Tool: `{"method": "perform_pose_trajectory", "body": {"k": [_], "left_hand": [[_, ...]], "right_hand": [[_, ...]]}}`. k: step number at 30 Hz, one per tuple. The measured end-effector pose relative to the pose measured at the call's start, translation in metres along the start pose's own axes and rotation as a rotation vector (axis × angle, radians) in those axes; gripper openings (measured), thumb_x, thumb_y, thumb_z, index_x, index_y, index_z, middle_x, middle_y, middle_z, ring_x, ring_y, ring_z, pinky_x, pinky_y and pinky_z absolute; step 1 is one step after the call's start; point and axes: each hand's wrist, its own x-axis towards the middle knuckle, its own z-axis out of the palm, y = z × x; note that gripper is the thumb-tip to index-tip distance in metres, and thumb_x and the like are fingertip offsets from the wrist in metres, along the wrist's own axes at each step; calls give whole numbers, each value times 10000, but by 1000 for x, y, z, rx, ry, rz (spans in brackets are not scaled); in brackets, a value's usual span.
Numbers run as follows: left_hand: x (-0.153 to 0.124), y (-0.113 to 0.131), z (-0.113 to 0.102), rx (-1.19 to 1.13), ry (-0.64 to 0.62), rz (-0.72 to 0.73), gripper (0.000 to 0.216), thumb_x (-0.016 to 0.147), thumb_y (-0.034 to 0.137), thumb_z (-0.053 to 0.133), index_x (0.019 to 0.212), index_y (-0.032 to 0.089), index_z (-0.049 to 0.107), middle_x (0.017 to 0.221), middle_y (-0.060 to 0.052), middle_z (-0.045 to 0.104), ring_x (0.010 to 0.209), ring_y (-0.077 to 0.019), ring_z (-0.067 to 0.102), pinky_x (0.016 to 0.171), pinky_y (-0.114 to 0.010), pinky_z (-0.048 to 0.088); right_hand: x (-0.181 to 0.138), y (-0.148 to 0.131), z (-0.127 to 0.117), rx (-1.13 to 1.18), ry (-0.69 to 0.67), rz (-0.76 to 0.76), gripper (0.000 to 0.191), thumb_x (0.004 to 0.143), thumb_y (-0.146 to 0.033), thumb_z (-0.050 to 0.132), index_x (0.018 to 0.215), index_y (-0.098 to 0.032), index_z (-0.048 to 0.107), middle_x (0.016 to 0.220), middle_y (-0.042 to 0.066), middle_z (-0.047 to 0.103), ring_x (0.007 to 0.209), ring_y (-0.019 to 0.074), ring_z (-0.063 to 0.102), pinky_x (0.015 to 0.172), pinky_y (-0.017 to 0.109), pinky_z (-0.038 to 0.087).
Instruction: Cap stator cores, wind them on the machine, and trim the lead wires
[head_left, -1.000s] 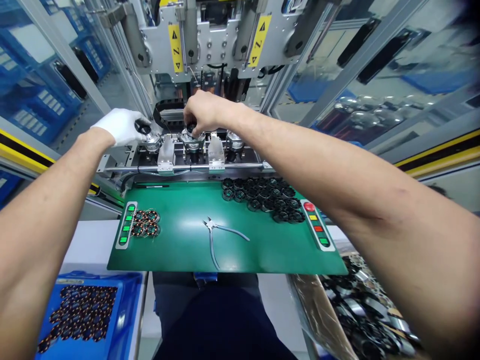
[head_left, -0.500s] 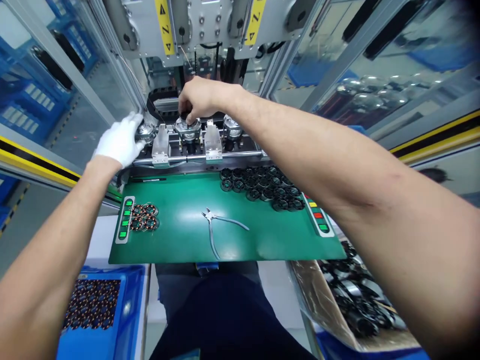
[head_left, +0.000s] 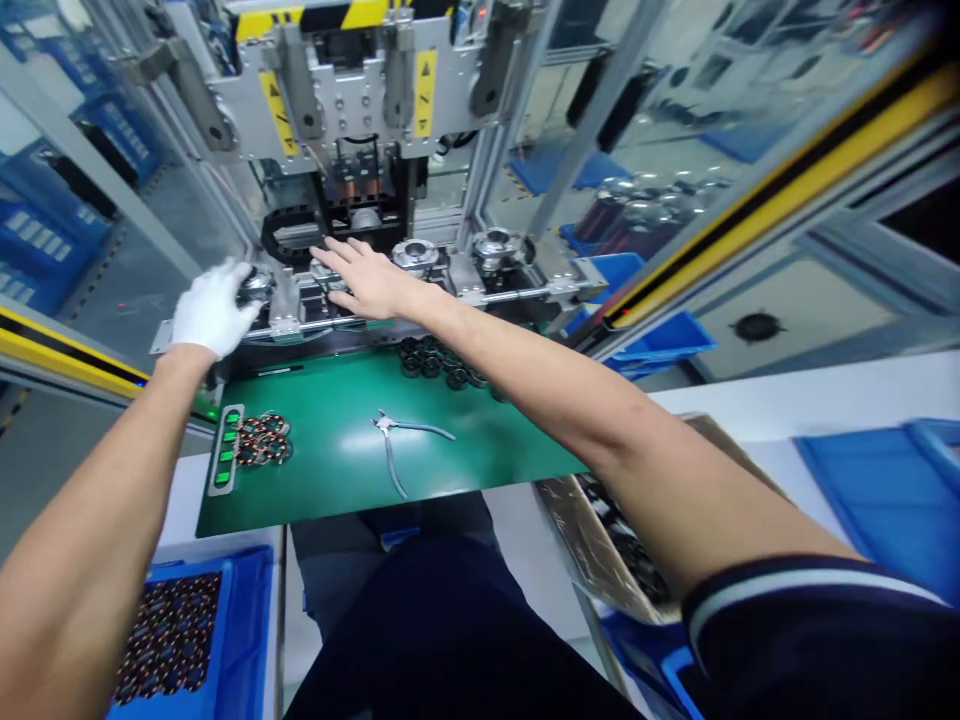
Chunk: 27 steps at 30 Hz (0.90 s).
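Note:
My left hand [head_left: 214, 308], in a white glove, is at the leftmost round metal fixture [head_left: 259, 287] of the machine, its fingers and thumb curved around the fixture's side. My bare right hand [head_left: 366, 282] lies stretched out, palm down, fingers spread, over the second fixture, which it mostly hides. No part shows in its fingers. Two more metal fixtures, a third one [head_left: 415, 253] and a fourth one [head_left: 496, 246], stand along the row to the right. Between the two hands is an upright metal bracket [head_left: 285, 303].
On the green work surface [head_left: 330, 470] lie diagonal cutters [head_left: 386, 425], a black pen [head_left: 276, 371], copper-wound stators [head_left: 262, 440] and black ring parts [head_left: 431, 365]. A blue tray [head_left: 244, 620] holds more wound stators. A lined carton [head_left: 574, 520] stands at right. Machine heads [head_left: 337, 105] hang above.
My right hand, earlier curled with fingertips down on the second fixture, has opened flat over it. My left hand stays at the leftmost fixture. The view has turned to the right.

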Motion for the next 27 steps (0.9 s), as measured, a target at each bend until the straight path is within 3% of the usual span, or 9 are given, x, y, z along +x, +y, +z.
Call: {"method": "perform_pose_trajectory", "body": {"k": [3,5,7,9,12,14,20,24,27], "left_hand": [[-30,36,3,-76,299,17,717,1032,389,696,1645,26,610,1799,-277,543,1711,-456,488,1408,-703,365],[-66,80,15,-164,480,172,533,1054,496,720,1455,150,774,1669,-197,688,1603,-401,607,1369,-653,433],[-103,139,34,-258,435,410,300,1061,519,777,1182,262,873,1578,-101,768,1543,-372,660,1329,-607,494],[-131,206,57,-322,276,536,214,1049,483,824,1110,292,900,1595,-83,770,1560,-395,657,1277,-585,549],[-144,293,93,-308,-10,504,232,992,376,895,1204,283,914,1787,-122,621,1694,-475,519,1302,-647,517],[-141,331,112,-285,-127,462,280,976,295,897,1255,265,903,1845,-144,547,1726,-491,467,1310,-672,498],[-128,363,138,-297,-212,402,193,1007,192,796,1185,188,873,1535,-244,749,1407,-471,696,1097,-642,591],[-125,360,141,-401,-216,313,47,974,179,820,1008,200,846,1431,-217,786,1392,-455,689,1093,-612,582],[-137,350,131,-547,-209,217,67,965,226,849,973,227,782,1346,-137,820,1257,-356,763,1048,-501,623]], "right_hand": [[-88,17,-47,91,278,-138,665,1151,-353,619,1776,-159,496,1847,158,536,1710,338,503,1439,600,401],[-166,28,-65,174,405,25,427,1180,-378,573,1541,-186,698,1531,110,773,1405,275,731,1288,503,557],[-240,41,-65,199,421,363,269,1153,-383,605,1276,-215,777,1207,72,831,1094,246,785,1092,442,635],[-297,53,-47,177,371,492,145,1028,-279,723,1129,-192,781,1077,96,809,972,273,766,1005,474,641],[-343,66,-3,181,307,588,210,887,-178,811,1096,-192,789,1088,116,781,904,277,737,935,481,645],[-354,70,23,213,288,618,241,911,-190,823,1149,-198,788,1166,117,776,902,253,732,932,462,651],[-352,78,59,349,366,667,313,1109,-465,801,1221,-177,752,1247,73,769,1017,205,737,969,421,661],[-352,74,62,511,487,687,412,1036,-565,851,1005,-190,685,1073,47,743,864,175,710,846,366,649],[-357,55,57,692,577,701,564,933,-715,874,1101,-226,648,1096,54,743,729,142,681,683,312,618]]}}
